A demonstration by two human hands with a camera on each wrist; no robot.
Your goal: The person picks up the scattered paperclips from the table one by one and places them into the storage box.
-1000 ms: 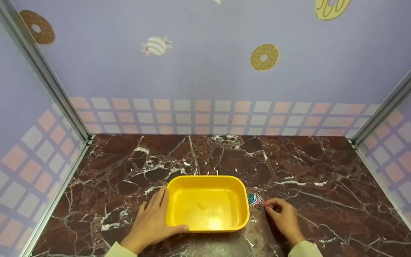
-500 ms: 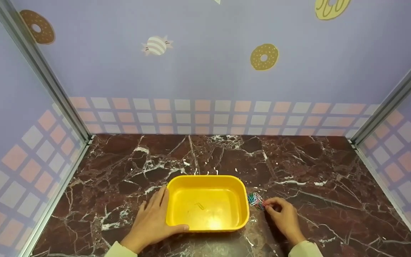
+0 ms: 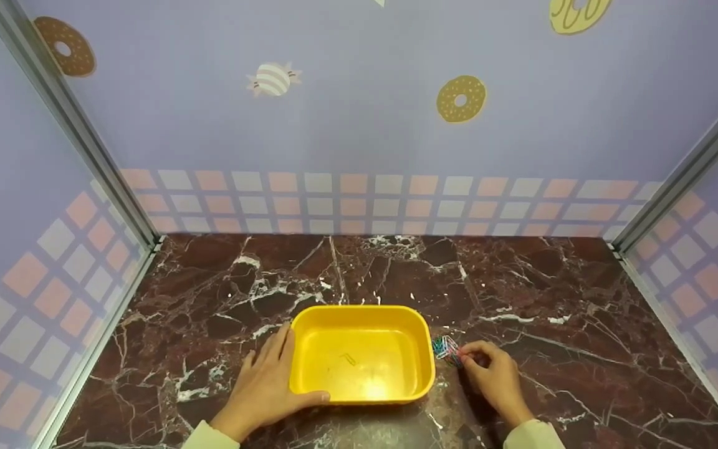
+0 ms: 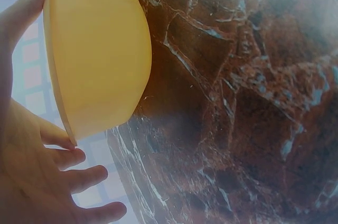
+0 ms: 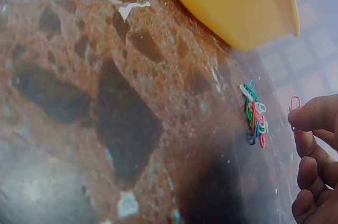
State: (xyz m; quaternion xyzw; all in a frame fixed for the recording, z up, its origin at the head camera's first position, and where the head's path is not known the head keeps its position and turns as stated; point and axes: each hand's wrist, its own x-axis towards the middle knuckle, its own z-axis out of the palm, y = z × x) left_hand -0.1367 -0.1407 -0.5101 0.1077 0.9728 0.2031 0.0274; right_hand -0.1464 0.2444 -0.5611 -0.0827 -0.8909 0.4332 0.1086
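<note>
A yellow plastic bin (image 3: 362, 312) stands on the dark marbled table, with a yellow paper clip (image 3: 348, 359) lying on its floor. My left hand (image 3: 262, 380) rests against the bin's left side, fingers extended, thumb along the front rim. In the left wrist view the fingers (image 4: 87, 177) are spread beside the rim. Just right of the bin lies a small pile of coloured paper clips (image 3: 444, 348). My right hand (image 3: 497, 377) pinches a pink paper clip (image 5: 295, 103) between thumb and index finger. The right wrist view shows this clip apart from the pile.
The marbled table (image 3: 558, 299) extends around the bin. A lilac back wall (image 3: 359, 137) with printed sweets and checks closes off the far side. Side panels with metal corner posts (image 3: 689, 168) stand left and right.
My right hand has risen slightly, at the right edge of the clip pile. The left hand and the bin hold their place.
</note>
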